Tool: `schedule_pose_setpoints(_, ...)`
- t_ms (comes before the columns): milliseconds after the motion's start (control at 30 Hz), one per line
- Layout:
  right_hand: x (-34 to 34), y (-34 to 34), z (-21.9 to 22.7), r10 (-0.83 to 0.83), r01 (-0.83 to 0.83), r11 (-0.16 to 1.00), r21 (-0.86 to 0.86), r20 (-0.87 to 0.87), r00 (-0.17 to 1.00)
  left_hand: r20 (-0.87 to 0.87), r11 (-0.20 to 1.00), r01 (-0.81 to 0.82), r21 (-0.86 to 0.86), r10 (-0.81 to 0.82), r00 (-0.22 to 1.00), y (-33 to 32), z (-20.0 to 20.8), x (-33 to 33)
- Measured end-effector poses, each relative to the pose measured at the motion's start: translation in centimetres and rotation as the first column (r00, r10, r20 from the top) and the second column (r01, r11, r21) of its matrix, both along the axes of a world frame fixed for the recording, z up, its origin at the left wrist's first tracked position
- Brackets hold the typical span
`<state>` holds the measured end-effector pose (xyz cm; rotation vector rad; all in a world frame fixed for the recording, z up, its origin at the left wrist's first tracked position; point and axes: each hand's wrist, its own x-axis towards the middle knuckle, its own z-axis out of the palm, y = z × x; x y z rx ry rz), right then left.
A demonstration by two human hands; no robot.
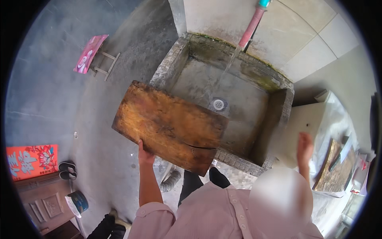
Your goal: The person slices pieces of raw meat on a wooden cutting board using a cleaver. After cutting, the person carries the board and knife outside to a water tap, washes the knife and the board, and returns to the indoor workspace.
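Note:
A large, thick wooden board [169, 127], worn brown with dark edges and a crack toward its right end, is tilted over the near left side of a stone sink [278, 115]. My left hand [145, 153] grips its near edge, the thumb on top and the other fingers hidden beneath. Off to the right, my right hand [305, 149] is raised beside a pale cabinet [306, 123], apart from the board. Motion smears its fingers. Water [232, 59] runs from a pink hose [252, 28] into the sink, where a round drain [218, 104] shows.
At right, a knife [342, 153] lies on another wooden board [330, 167]. A small stool [93, 55] with a pink top stands at upper left. Black shoes [67, 170] are by a wooden door [47, 203]. Another person's dark-clothed legs [105, 227] show at lower left.

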<state>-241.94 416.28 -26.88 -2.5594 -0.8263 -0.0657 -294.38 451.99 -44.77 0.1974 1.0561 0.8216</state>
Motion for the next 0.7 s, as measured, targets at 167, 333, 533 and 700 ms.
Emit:
schedule_pose_setpoints(167, -8.3, 19.9, -12.1, 0.479, -0.520, 0.853, -0.043, -0.331, 0.813, 0.017, 0.998, -0.063, 0.013, 0.063, 0.998, -1.1, 3.1, 3.7)
schedule_pose_setpoints(333, -13.0, 29.5, -15.6, 0.290, -0.568, 0.807, -0.158, -0.732, 0.617, 0.060, 0.993, -0.086, 0.082, 0.082, 0.995, -1.5, 3.1, 3.5)
schedule_pose_setpoints(533, -10.5, 23.9, -10.7, 0.058, -0.303, 0.908, -0.288, -0.632, 0.773, 0.093, 0.988, 0.044, 0.150, -0.059, 0.994, -1.2, 6.6, 9.4)
schedule_pose_setpoints(700, -2.3, 19.3, -4.8, -0.043, -0.134, 0.926, -0.352, -0.452, 0.891, 0.228, 0.985, 0.132, 0.108, -0.154, 0.961, -2.7, 7.6, 18.8)
